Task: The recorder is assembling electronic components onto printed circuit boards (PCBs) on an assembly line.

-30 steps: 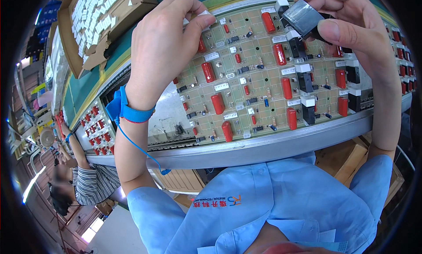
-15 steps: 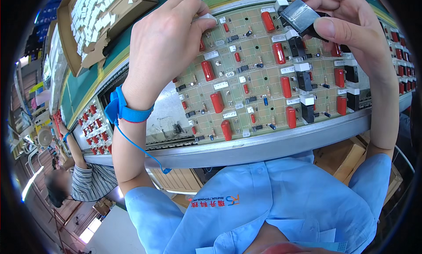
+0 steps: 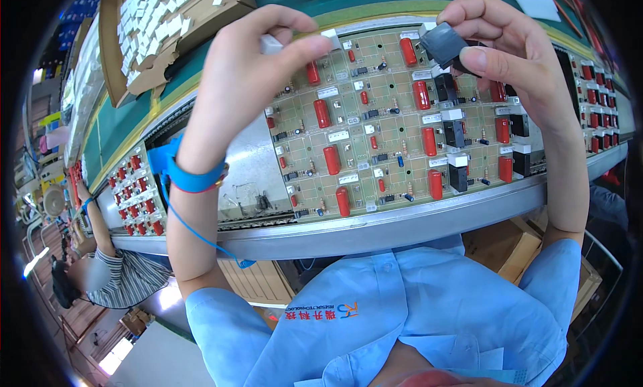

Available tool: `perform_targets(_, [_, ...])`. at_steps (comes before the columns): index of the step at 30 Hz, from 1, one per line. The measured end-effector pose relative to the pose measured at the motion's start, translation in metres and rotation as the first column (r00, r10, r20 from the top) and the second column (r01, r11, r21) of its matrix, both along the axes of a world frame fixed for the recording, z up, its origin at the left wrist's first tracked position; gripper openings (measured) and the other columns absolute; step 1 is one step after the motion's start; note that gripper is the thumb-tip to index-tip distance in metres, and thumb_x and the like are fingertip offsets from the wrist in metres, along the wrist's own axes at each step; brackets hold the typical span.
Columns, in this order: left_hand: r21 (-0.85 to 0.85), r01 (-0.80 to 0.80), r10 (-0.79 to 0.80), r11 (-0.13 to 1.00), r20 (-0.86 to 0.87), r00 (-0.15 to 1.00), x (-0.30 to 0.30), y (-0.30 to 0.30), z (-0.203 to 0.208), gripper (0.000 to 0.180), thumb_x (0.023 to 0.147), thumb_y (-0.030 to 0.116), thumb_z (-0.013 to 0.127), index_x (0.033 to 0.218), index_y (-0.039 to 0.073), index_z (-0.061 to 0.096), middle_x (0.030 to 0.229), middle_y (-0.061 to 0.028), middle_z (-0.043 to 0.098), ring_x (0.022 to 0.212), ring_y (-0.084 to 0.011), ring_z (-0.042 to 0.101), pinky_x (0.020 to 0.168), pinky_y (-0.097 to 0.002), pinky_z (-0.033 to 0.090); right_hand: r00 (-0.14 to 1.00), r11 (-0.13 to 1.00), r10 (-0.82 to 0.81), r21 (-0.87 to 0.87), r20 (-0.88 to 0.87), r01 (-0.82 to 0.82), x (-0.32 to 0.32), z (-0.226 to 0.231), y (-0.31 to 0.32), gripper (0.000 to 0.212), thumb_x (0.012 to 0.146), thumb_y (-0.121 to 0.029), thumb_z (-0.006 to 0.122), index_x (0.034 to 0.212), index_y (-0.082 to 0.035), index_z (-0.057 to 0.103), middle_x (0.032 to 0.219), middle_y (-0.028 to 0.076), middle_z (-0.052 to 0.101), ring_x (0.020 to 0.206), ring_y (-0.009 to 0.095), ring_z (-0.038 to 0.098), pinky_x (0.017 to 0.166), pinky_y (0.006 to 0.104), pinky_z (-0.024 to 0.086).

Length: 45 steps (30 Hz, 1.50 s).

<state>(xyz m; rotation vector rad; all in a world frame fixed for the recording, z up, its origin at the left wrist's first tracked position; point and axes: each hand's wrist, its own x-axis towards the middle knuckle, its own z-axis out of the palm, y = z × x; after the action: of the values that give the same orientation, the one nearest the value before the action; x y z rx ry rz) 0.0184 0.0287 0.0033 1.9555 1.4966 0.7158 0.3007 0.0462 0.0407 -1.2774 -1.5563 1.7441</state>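
Note:
My left hand (image 3: 251,65), with a blue wrist strap (image 3: 194,176), is over the far left corner of the circuit board panel (image 3: 388,136). A small white block (image 3: 271,45) is tucked in its curled fingers. Another white block (image 3: 331,39) stands on the panel's far edge, right by my thumb tip. Over the far right part of the panel, my right hand (image 3: 509,55) grips a black rectangular component (image 3: 443,45) with thin pins; more black parts seem to be behind my thumb. Red cylindrical capacitors (image 3: 323,114) and upright black components (image 3: 454,134) sit in rows on the panel.
A cardboard box (image 3: 110,59) of loose white blocks stands at the far left. Along the metal conveyor rail (image 3: 375,221), more populated boards lie left (image 3: 139,196) and right (image 3: 598,106). Another person (image 3: 127,276) in a striped top works at the left.
My left hand has drawn back left from the white block, which now stands on the panel edge. Another white block shows in its fingers. My right hand still holds the black component.

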Motion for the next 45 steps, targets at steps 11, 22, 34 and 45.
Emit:
perform_targets(11, [-0.473,0.285,0.282,0.834,0.809,0.516,-0.055,-0.039,-0.001,0.029,0.096,0.020,0.056,0.116,-0.002,0.059,0.092,-0.0011,0.058,0.062,-0.0022,0.039,0.052,-0.0170,0.030,0.894,0.402,0.003,0.818,0.447,-0.411,-0.061,-0.039,-0.002,0.026,0.077,-0.014,0.073,0.099,-0.005,0.062,0.094,0.011,0.065,0.080,0.032,0.064,0.069,0.0382,0.051])
perform_targets(22, [-0.422,0.240,0.190,0.874,0.752,0.631,-0.052,-0.049,0.000,0.043,0.096,0.022,0.056,0.130,-0.003,0.051,0.095,-0.0001,0.059,0.060,-0.0013,0.034,0.050,-0.0159,0.027,0.834,0.379,-0.062,0.786,0.548,-0.488,-0.078,-0.045,-0.004,0.027,0.077,-0.015,0.075,0.099,-0.007,0.063,0.091,0.005,0.062,0.079,0.024,0.065,0.065,0.0334,0.050])
perform_targets(34, [-0.343,0.184,0.120,0.921,0.700,0.704,-0.047,-0.054,0.002,0.041,0.101,0.035,0.048,0.123,0.003,0.061,0.071,0.0077,0.031,0.061,-0.0032,0.029,0.054,-0.0185,0.024,0.786,0.294,-0.075,0.767,0.613,-0.570,-0.081,-0.042,-0.003,0.026,0.077,-0.016,0.075,0.100,-0.008,0.065,0.095,0.004,0.062,0.079,0.024,0.065,0.064,0.0335,0.051])
perform_targets(45, [-0.424,0.171,0.178,0.889,0.665,0.725,-0.042,-0.055,0.002,0.034,0.097,0.030,0.057,0.119,0.005,0.061,0.066,0.0047,0.049,0.054,0.0004,0.034,0.046,-0.0176,0.020,0.800,0.278,-0.079,0.784,0.595,-0.555,-0.060,-0.032,0.005,0.037,0.084,0.001,0.064,0.119,-0.011,0.066,0.111,0.008,0.060,0.091,0.017,0.061,0.070,0.0271,0.049])
